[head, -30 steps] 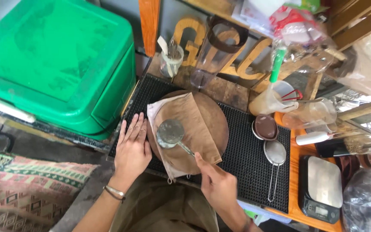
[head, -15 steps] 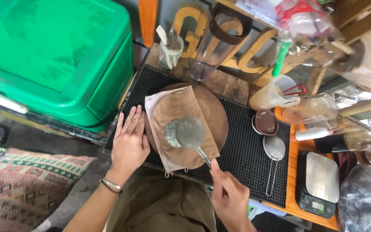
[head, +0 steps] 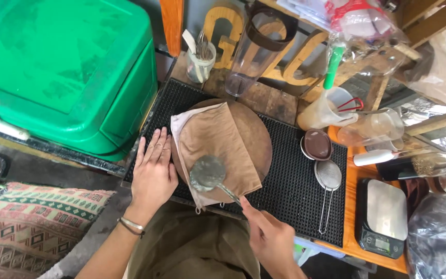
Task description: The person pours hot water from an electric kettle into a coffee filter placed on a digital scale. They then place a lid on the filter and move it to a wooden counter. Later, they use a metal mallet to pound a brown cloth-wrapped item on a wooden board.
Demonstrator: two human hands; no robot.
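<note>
Two hands are working over the black rubber mat (head: 295, 181) on the desk. The right hand (head: 267, 240) is pinching the thin handle of a metal spoon (head: 208, 173), grip narrow and closed on the handle end at about 5 o'clock from the bowl. The bowl is lying flat, face down, on the brown cloth (head: 218, 142), probably so the back of it can press or smooth the fabric. The cloth is sitting folded over the round wooden board (head: 256, 134), covering its left half, with one corner hanging off the near edge. The left hand (head: 154, 173) is resting flat, fingers spread and holding nothing, on the mat at 9 o'clock of the board, touching the cloth's edge; it looks like a brace keeping board and cloth from sliding. At 3 o'clock of the board a small mesh strainer (head: 329, 178) is lying on the mat with a brown lid (head: 317, 144) just above it. A digital scale (head: 384, 217) is sitting further right on the orange surface. A green bin (head: 63, 67) is standing at 10 o'clock, well apart.
</note>
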